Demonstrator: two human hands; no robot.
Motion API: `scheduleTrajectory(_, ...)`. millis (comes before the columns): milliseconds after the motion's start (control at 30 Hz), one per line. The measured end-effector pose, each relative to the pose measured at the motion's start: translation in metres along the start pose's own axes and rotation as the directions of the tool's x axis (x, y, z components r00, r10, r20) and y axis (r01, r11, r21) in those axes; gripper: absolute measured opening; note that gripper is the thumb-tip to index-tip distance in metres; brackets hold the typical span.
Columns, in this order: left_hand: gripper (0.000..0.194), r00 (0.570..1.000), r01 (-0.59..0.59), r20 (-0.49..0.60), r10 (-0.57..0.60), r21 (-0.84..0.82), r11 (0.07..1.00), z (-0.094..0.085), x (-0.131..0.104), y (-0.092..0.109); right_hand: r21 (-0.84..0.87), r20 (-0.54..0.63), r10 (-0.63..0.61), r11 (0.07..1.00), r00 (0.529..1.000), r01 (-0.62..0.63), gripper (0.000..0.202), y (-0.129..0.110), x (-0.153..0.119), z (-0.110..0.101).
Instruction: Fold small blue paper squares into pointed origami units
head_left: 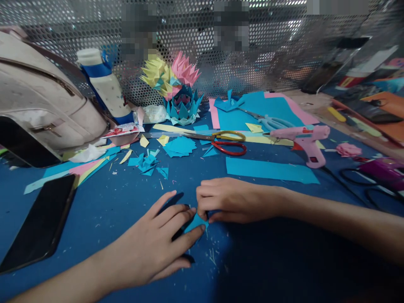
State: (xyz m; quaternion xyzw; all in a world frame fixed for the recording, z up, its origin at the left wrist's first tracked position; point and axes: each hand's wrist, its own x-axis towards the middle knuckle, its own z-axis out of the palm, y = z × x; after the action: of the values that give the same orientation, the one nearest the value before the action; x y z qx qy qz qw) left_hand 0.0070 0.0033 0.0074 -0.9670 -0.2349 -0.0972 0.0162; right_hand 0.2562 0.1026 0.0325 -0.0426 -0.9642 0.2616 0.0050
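A small piece of blue paper [196, 224] lies on the dark blue tabletop between my hands. My left hand [158, 240] rests over its left side with fingers spread, the fingertips touching the paper. On the other side, my right hand [225, 200] is closed, its fingers curled and pinching the paper's upper right edge. Both hands cover part of the piece, so its full shape is hidden. Beyond them sit a pile of small folded blue pieces [147, 163] and a stack of cut blue paper [179, 146].
Red-and-yellow-handled scissors [229, 148], a pink glue gun [304, 141] and a blue paper strip [271, 170] lie beyond my hands. Folded paper flowers [183, 105] stand at the back near a bottle [109, 90]. A phone [41, 219] and a bag [47, 92] are at left.
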Motion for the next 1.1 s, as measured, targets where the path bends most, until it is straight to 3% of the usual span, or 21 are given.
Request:
scheduleTrajectory(367, 0.047, 0.999, -0.003, -0.042, 0.003, -0.009, 1.0, 0.001, -0.001, 0.001, 0.088, -0.077, 0.186, 0.98, 0.98, -0.179, 0.01, -0.01, 0.003, 0.009)
scheduleTrajectory(733, 0.05, 1.0, -0.006, -0.018, 0.006, -0.001, 1.0, 0.001, -0.001, 0.0, 0.275, -0.133, -0.02, 0.96, 0.991, 0.056, 0.011, 0.017, 0.001, 0.007)
scheduleTrajectory(967, 0.05, 1.0, -0.001, -0.021, 0.001, -0.006, 1.0, 0.002, -0.002, 0.0, 0.27, -0.169, -0.026, 0.96, 0.985, 0.072, 0.011, 0.016, 0.002, 0.01)
scheduleTrajectory(1100, 0.049, 1.0, -0.002, -0.008, 0.002, -0.017, 1.0, 0.001, -0.002, 0.0, 0.266, -0.153, 0.025, 0.964, 0.988, 0.017, 0.009, 0.013, 0.002, 0.011)
